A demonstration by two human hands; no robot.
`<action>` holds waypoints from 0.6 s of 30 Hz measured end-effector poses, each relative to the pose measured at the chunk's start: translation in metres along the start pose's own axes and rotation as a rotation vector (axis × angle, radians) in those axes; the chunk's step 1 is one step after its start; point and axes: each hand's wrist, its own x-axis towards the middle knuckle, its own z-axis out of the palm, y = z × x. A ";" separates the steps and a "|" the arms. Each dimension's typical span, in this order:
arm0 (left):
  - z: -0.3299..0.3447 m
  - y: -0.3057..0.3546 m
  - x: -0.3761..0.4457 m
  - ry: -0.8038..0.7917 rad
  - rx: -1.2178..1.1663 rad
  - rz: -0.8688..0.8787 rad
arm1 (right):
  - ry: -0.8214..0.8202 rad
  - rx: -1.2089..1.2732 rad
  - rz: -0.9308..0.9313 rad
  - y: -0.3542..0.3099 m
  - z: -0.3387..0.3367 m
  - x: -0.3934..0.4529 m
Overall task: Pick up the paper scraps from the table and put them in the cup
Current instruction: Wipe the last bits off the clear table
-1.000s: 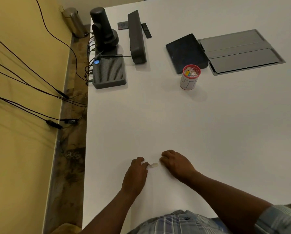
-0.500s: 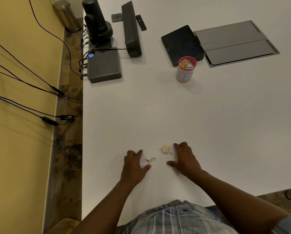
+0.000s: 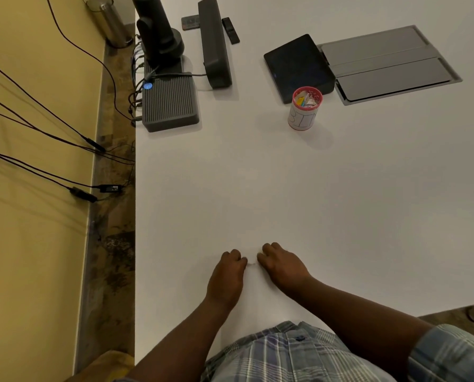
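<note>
Left edge of view: yellow wall with dark cables (image 3: 45, 125) running down it, and a metal bin (image 3: 110, 22) on the floor strip at far left.

White table (image 3: 258, 188) fills the rest. Along its far-left edge I note a ribbed grey box (image 3: 169, 104) with a blue light, a black camera unit (image 3: 157, 31) behind it, and a long dark bar (image 3: 215, 42) just to the right.

Near edge, centre: left hand (image 3: 226, 279) lies knuckles up on the table, fingers curled under. Right hand (image 3: 281, 264) sits just beside it, fingers likewise curled. Fingertips of the two nearly meet. A faint pale sliver shows in the gap between them; I cannot tell whether it is a paper scrap, nor whether either hand is pinching anything or simply clenched.

Far right of centre: the cup (image 3: 304, 108), red rim, white side with handwriting, stands upright, well apart from both hands. Coloured paper scraps (image 3: 306, 100) are visible inside it. Just behind it lies a black tablet (image 3: 298, 66), touching a grey hatch panel (image 3: 387, 64) set in the tabletop.
</note>
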 end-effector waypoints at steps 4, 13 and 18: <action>-0.005 -0.005 0.002 -0.005 -0.029 -0.052 | -0.069 0.038 0.005 0.004 0.001 0.002; -0.046 -0.025 0.025 0.012 -0.780 -0.731 | 0.107 0.831 0.818 0.039 -0.032 0.011; -0.063 -0.040 0.023 0.075 -1.270 -0.898 | 0.153 1.071 0.996 0.058 -0.044 -0.001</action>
